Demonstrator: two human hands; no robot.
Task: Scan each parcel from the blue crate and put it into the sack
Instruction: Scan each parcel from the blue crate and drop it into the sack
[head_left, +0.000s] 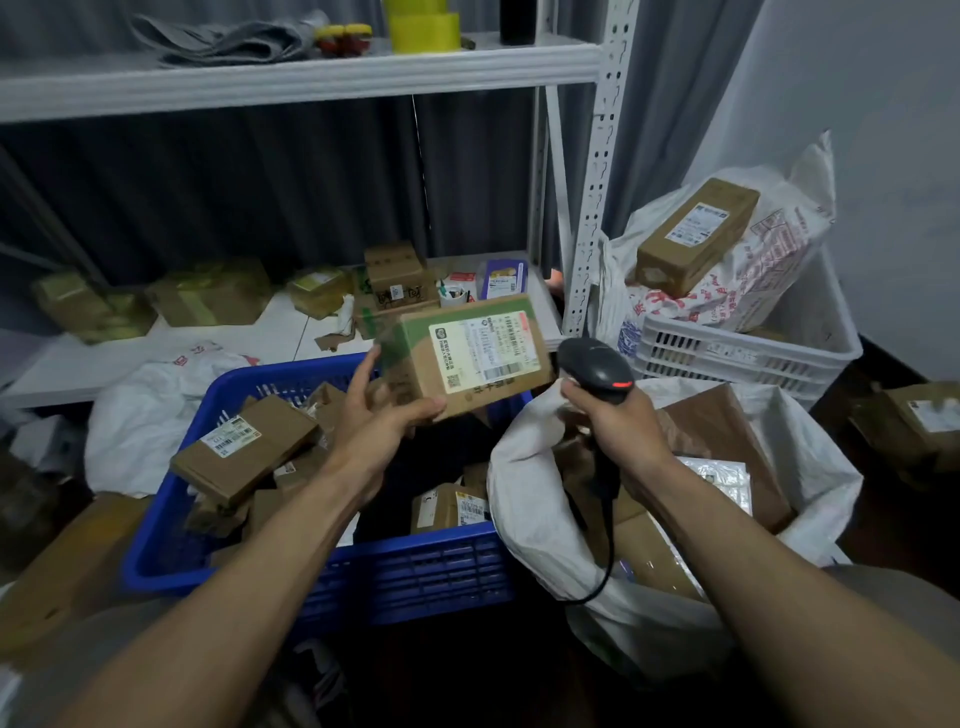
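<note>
Head view: the blue crate's (415, 571) contents are partly hidden by the left forearm (270, 540); at least three boxes (244, 447) are counted inside. One parcel (498, 384) is gripped above it by the left hand (382, 415), and the print on its label (483, 351) is too small to be read. One scanner (597, 369) is clasped by the right hand (618, 426) over the sack (535, 493).

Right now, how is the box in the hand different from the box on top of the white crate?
The held box has green on it and the left hand grips it; the long box is plain brown and rests tilted on a printed bag in the white crate. Both are cardboard with white labels.
</note>
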